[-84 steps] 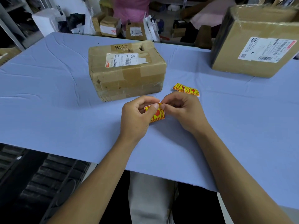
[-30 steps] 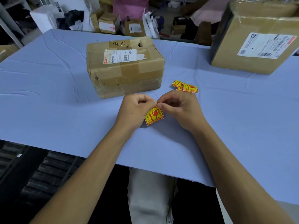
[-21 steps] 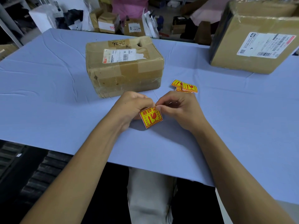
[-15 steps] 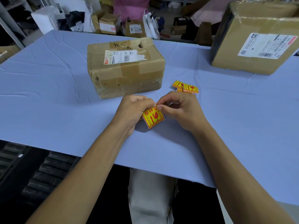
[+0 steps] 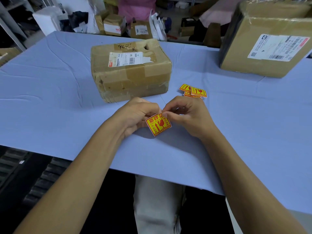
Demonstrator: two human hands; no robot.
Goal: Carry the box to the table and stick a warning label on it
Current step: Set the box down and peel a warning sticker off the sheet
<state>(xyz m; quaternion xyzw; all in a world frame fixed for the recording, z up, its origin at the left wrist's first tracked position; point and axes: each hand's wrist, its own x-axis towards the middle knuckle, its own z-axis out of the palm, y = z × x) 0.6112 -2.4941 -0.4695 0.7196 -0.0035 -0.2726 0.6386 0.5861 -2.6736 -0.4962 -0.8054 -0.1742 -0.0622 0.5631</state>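
Yellow-and-red square warning label (image 5: pixel 158 124) pinched at its top edge between left hand (image 5: pixel 137 115) and right hand (image 5: pixel 187 115), fingertips of both clenched on it, just above the pale-blue cloth-covered table (image 5: pixel 50 92) near its front edge. Brown taped cardboard box (image 5: pixel 130 71) resting mid-surface, just beyond the hands. Small pile of spare yellow labels (image 5: pixel 193 92) right of the box. Larger brown carton (image 5: pixel 265 41) at the far right corner.

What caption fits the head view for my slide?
Both hands, left hand and right hand, pinch a warning label before the taped box.
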